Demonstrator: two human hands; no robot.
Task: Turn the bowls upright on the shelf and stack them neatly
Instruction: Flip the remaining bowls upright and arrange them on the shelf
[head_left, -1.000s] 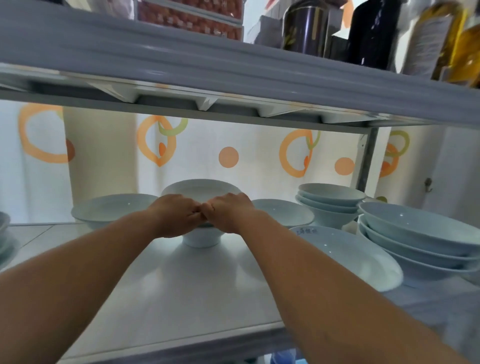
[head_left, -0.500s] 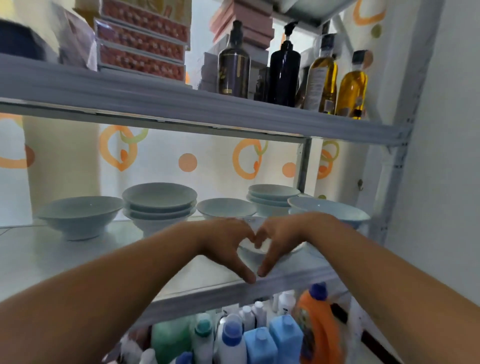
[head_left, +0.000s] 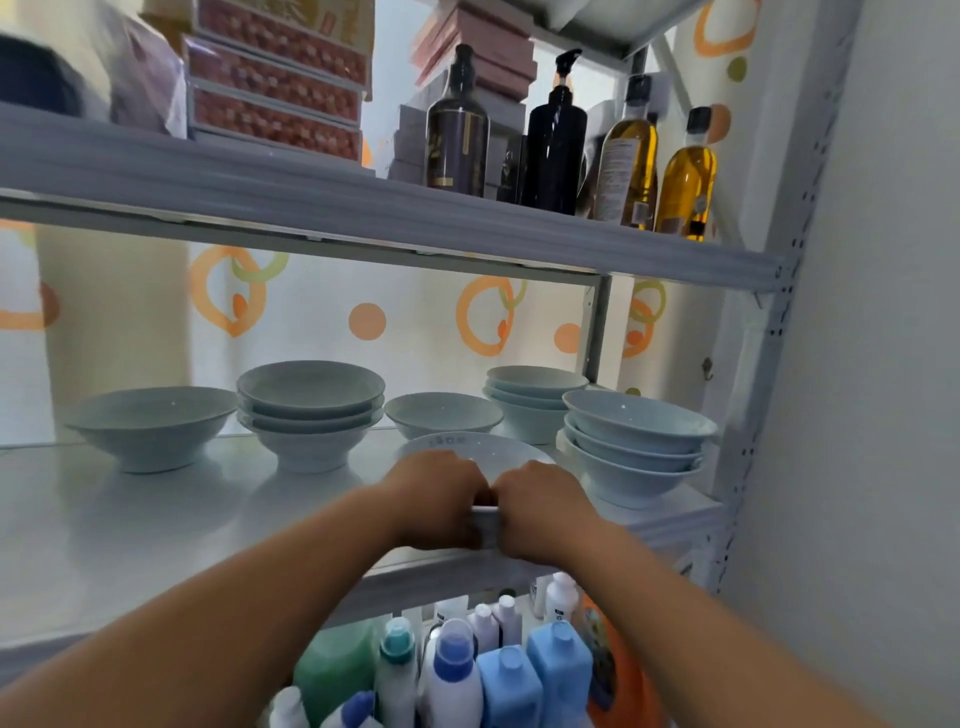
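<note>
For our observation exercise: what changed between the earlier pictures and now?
Both hands came from the middle stack to the shelf front edge, spread into a heart shape, then curled again: left hand and right hand meet, fisted, over the plate. No bowl moved.

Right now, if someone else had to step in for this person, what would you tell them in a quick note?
Left hand and right hand: fingers curled, side by side at the front edge of the shelf, over the near rim of the wide bowl; a grip cannot be confirmed.
Done: every bowl in view stands upright; three stacks are built: left stack, back stack, right stack.
Left: perhaps stack the left single bowl and the middle single bowl.
</note>
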